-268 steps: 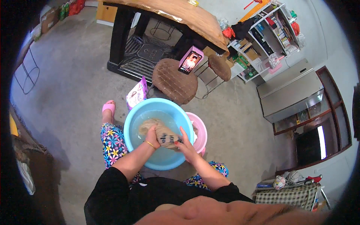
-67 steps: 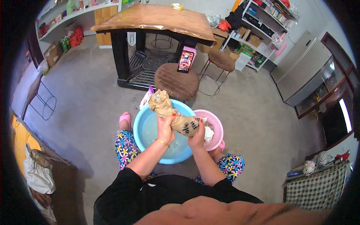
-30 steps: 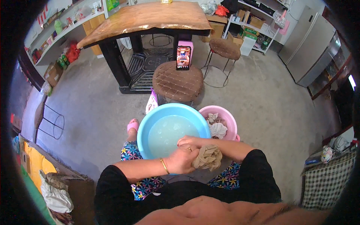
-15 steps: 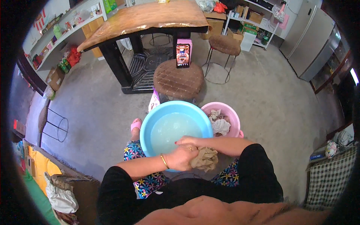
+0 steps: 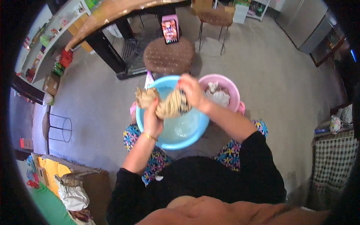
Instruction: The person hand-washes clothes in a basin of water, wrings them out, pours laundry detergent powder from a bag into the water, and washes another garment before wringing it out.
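A tan, bunched-up cloth [image 5: 170, 107] stretches between my two hands above the blue basin [image 5: 183, 144]. My left hand [image 5: 153, 118], a gold bangle at its wrist, grips the cloth's left part, and a crumpled end sticks up past the fingers. At the cloth's other end, where a dark patch shows, my right hand [image 5: 192, 92] is closed on it. Cloudy, pale water [image 5: 182, 127] lies in the basin below. Just right of it stands a pink basin [image 5: 234, 86] holding wet, crumpled clothes [image 5: 218, 97], white and brownish.
Beyond the blue basin, a brown padded stool [image 5: 168, 56] carries a phone [image 5: 170, 32] propped upright. A wooden-topped table [image 5: 108, 17] with black legs stands behind. Another stool [image 5: 213, 17] is farther right. A sofa [image 5: 90, 187] with clothes lies at the lower left.
Both hands have lifted the tan cloth from near my lap to over the blue basin. They have moved apart, and the wadded cloth is now drawn out lengthwise. The view has tilted downward.
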Motion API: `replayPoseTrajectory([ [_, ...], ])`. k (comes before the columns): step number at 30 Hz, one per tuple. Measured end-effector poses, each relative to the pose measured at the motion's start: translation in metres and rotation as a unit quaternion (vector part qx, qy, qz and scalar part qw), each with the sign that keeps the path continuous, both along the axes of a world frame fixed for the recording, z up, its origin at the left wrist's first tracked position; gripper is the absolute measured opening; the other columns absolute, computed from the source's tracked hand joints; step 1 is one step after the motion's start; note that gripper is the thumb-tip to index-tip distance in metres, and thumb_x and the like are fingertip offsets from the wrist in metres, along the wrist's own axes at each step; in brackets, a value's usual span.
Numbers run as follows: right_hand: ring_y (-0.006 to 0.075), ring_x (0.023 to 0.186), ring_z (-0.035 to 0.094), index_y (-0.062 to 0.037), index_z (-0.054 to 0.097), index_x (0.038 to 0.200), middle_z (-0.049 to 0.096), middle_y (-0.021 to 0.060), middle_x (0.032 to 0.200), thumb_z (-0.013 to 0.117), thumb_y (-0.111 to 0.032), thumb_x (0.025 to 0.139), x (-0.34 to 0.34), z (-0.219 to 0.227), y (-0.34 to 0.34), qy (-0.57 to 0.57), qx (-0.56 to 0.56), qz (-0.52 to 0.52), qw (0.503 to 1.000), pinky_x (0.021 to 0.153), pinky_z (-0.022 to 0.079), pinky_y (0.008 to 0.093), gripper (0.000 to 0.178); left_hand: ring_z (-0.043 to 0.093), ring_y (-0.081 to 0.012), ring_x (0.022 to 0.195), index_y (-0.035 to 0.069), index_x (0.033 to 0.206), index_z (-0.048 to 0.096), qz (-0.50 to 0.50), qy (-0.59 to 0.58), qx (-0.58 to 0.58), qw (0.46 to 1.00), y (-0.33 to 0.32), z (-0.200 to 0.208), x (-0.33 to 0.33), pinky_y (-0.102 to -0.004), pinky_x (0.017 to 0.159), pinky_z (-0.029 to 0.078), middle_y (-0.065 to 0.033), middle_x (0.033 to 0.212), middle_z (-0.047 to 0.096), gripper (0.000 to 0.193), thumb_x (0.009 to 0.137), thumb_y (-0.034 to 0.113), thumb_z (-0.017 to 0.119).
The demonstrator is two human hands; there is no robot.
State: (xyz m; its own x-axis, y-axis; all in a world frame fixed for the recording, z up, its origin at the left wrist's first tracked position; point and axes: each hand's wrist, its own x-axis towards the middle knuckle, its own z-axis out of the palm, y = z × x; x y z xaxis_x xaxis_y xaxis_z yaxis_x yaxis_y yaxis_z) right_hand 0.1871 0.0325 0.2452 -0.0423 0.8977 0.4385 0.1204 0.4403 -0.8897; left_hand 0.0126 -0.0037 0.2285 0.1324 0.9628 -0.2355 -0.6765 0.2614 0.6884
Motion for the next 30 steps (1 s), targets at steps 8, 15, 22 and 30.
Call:
replayPoseTrajectory([
  [8, 0.0283, 0.071, 0.053, -0.0010, 0.056, 0.076, 0.056, 0.0137, 0.078, 0.045, -0.009, 0.076, 0.102, 0.069, 0.042, 0.025, 0.109, -0.207, 0.972, 0.066, 0.041, 0.0330, 0.013, 0.058, -0.0275, 0.093, 0.001, 0.118, 0.042, -0.260, -0.049, 0.037, 0.964, 0.012, 0.038, 0.016, -0.0377, 0.081, 0.046, -0.0141, 0.109, 0.055, 0.041, 0.090, 0.030, 0.040],
  [15, 0.0123, 0.064, 0.050, -0.0044, 0.054, 0.073, 0.054, 0.0014, 0.068, 0.046, -0.024, 0.084, 0.187, 0.082, 0.027, 0.303, -0.005, -0.211, 0.929, 0.063, 0.041, 0.0253, 0.023, 0.059, -0.0233, 0.087, 0.001, 0.107, 0.051, -0.184, 0.085, 0.037, 0.979, 0.016, 0.013, -0.021, -0.0320, 0.076, 0.048, -0.0112, 0.098, 0.059, 0.031, 0.087, 0.023, 0.044],
  [22, 0.0226, 0.070, 0.052, 0.0019, 0.053, 0.075, 0.056, 0.0138, 0.073, 0.051, -0.027, 0.082, 0.227, -0.023, 0.037, -0.083, 0.042, -0.439, 0.894, 0.067, 0.040, 0.0352, 0.030, 0.057, -0.0215, 0.086, 0.002, 0.103, 0.053, -0.082, 0.069, -0.003, 0.994, 0.015, -0.007, -0.067, -0.0300, 0.075, 0.046, -0.0087, 0.093, 0.059, 0.026, 0.088, 0.021, 0.044],
  [30, 0.0241, 0.079, 0.054, 0.0012, 0.054, 0.083, 0.057, 0.0137, 0.080, 0.048, -0.018, 0.080, 0.193, -0.200, 0.013, -0.088, -0.179, -0.396, 0.896, 0.072, 0.042, 0.0349, 0.021, 0.057, -0.0216, 0.084, 0.003, 0.101, 0.054, -0.005, 0.078, -0.001, 0.997, 0.009, 0.003, -0.107, -0.0306, 0.074, 0.046, -0.0089, 0.092, 0.059, 0.024, 0.087, 0.021, 0.045],
])
